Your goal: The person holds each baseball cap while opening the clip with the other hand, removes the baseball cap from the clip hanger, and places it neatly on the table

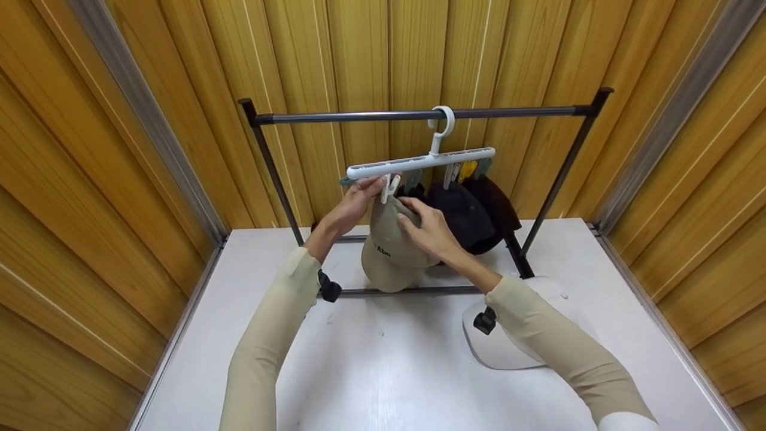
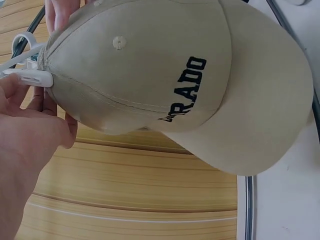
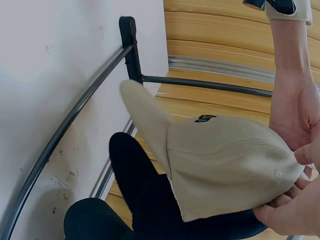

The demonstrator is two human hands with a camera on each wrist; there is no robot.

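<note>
A beige baseball cap (image 1: 392, 263) with dark lettering hangs brim down below the left end of a white hanger (image 1: 419, 162). My left hand (image 1: 349, 209) pinches a white clothespin (image 2: 36, 78) at the top of the cap's crown, thumb on one side and fingers behind. With its thumb and fingers, my right hand (image 1: 432, 230) grips the crown from the right. In the right wrist view, the cap (image 3: 225, 165) partly covers dark caps (image 3: 150, 200) behind it, and some of the right hand's fingertips are hidden.
The hanger hooks over the dark rail (image 1: 359, 116) of a metal rack. To the right, a black cap (image 1: 461, 215) and a dark maroon cap (image 1: 508, 206) hang from the hanger; a yellow clothespin (image 1: 467, 170) shows there. A white cap (image 1: 502, 341) lies on the white table (image 1: 371, 371) under my right forearm.
</note>
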